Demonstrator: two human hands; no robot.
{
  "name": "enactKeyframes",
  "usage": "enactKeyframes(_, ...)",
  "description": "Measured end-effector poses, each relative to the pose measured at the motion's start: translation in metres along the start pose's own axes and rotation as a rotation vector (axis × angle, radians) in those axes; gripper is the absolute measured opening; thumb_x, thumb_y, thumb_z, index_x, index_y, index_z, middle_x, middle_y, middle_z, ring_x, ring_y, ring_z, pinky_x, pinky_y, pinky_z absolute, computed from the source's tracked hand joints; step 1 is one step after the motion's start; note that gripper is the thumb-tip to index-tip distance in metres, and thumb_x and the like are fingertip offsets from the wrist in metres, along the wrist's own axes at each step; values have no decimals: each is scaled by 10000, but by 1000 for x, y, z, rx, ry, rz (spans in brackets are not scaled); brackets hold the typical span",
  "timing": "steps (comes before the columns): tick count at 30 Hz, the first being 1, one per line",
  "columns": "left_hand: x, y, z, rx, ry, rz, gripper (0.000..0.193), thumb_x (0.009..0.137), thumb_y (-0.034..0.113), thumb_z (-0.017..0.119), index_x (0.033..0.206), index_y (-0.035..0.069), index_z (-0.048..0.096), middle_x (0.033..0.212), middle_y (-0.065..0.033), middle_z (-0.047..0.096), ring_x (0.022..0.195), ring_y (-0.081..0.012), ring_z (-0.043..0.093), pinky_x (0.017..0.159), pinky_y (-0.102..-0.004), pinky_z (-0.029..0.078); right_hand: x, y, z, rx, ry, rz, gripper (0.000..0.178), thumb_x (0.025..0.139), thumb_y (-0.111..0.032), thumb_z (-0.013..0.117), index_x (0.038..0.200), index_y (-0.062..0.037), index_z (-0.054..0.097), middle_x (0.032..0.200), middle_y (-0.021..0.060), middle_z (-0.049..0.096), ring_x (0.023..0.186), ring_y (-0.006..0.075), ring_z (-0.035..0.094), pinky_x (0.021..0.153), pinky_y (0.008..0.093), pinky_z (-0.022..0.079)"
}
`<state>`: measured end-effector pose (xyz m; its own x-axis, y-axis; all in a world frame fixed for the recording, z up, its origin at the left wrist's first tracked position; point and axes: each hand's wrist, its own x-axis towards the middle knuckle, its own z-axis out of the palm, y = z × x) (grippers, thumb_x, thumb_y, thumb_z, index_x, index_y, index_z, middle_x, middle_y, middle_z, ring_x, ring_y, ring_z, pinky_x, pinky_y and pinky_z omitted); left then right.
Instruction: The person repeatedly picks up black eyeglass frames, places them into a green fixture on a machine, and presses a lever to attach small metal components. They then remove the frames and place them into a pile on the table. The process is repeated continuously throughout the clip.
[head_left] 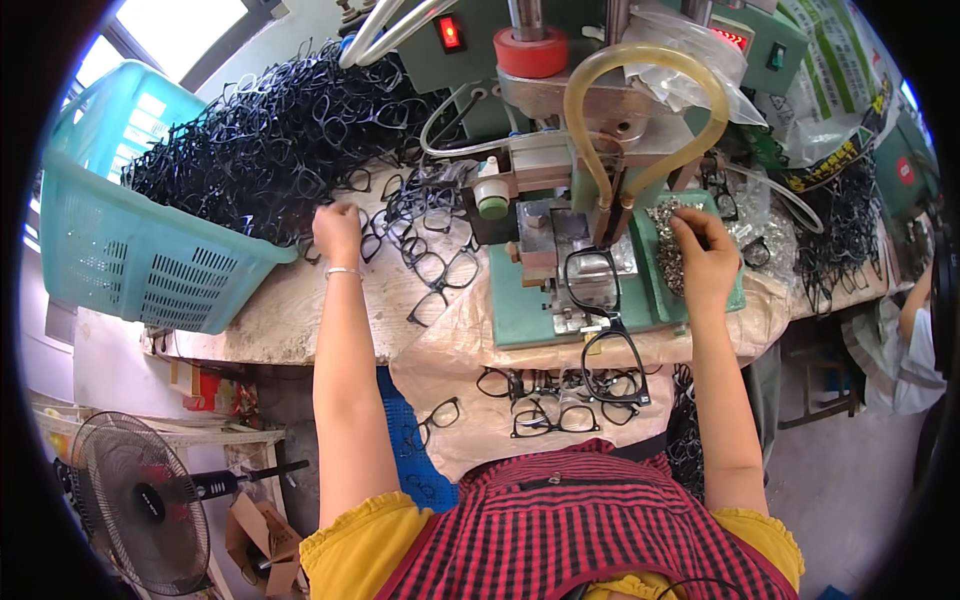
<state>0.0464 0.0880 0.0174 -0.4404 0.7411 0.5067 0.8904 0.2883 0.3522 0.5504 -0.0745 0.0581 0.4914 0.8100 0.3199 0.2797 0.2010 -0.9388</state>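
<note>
To work well here, we would pinch just one of the small metal pieces with the fingertips and keep our wrist clear of the black eyeglass frame, which sits on end at the press with its lower lens overhanging the worktop edge. Our right hand reaches down into the green tray, fingers bent and thumb nearly meeting them, though we cannot tell whether a piece is caught. Our left hand, forearm extended, curls loosely closed beside the heaped frames, its grip's contents hidden.
</note>
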Motion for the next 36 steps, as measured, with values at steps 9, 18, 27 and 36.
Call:
enactKeyframes(9,-87,-39,-44,-727,-419,-175,164,865,175,711,884,11,711,658,-13,609,547,-122,565,510,-248,411,-61,10,-117,-211,140,38,164,860,-22,686,1013,27,714,1008,77,716,953,151,654,862,284,504)
enactKeyframes(18,-134,78,-99,-1910,-844,-686,68,953,147,593,1015,129,615,983,-48,650,833,-174,614,655,-285,523,-23,-78,21,95,-244,-212,149,796,-12,699,944,4,686,893,73,700,886,160,656,831,285,496)
enactKeyframes(27,-160,156,-173,-1908,-418,62,163,1009,131,549,1138,47,603,1046,-124,653,932,-240,625,827,-353,519,-39,-80,36,540,-265,109,340,828,32,709,1144,17,585,1009,45,660,932,92,611,850,235,478)
enactKeyframes(36,-150,192,-204,-1471,-148,723,133,1004,56,517,1098,-33,546,1011,-225,660,970,-318,658,854,-451,531,-49,-115,31,569,-283,200,438,831,27,683,1243,40,533,1128,106,675,1003,127,638,928,272,471)
